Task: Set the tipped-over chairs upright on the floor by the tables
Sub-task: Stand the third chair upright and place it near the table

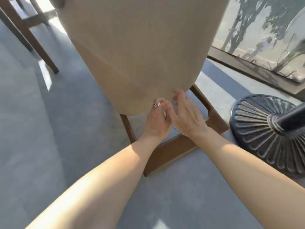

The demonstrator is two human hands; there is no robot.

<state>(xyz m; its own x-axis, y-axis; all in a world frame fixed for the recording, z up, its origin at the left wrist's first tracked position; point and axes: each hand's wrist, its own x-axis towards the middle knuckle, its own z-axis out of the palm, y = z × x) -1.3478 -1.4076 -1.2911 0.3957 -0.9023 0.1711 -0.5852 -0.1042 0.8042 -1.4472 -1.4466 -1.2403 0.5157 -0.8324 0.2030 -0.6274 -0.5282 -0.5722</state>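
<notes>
A chair with a large beige upholstered panel (140, 52) and a brown wooden frame (171, 151) fills the middle of the view. The frame's lower bars rest on the grey floor just beyond my wrists. My left hand (158, 119), with a ring on one finger, curls its fingers around the lower rounded edge of the beige panel. Right beside it, my right hand (186, 113) has its fingers apart, with the fingertips touching the same edge. Whether the chair stands fully upright I cannot tell from this angle.
A dark fluted round table base (264, 134) with its pole stands on the floor close to the chair's right. Brown wooden legs of other furniture (33, 42) are at the upper left. A glass wall with a dark bottom rail (257, 66) runs along the right.
</notes>
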